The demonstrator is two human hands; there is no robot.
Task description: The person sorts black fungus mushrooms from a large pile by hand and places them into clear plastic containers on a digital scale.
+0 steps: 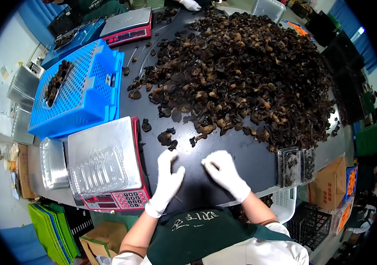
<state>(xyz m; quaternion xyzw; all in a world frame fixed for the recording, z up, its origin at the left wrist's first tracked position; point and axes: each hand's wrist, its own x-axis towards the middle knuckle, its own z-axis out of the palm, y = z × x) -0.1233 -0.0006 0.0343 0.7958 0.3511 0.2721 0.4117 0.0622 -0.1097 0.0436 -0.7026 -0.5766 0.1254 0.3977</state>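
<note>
My left hand (168, 176), in a white glove, is open over the dark table (188, 185). Its thumb stands apart, and its fingertips are beside a small dark wood ear mushroom (166, 138). My right hand (226, 172), also gloved, has its fingers curled together in a pinch; anything between them is too small to make out. Ahead spreads a large heap of wood ear mushrooms (241, 75). To the left, a clear plastic tray (102, 170) rests on the steel pan of a red scale (89, 137).
Stacked clear trays (52, 163) stand left of the scale. Behind them sits a blue crate (87, 92) with a tray of mushrooms on top. Filled clear boxes (290, 170) are at the right table edge. A second scale (129, 26) and another person's gloved hand (191, 5) are across.
</note>
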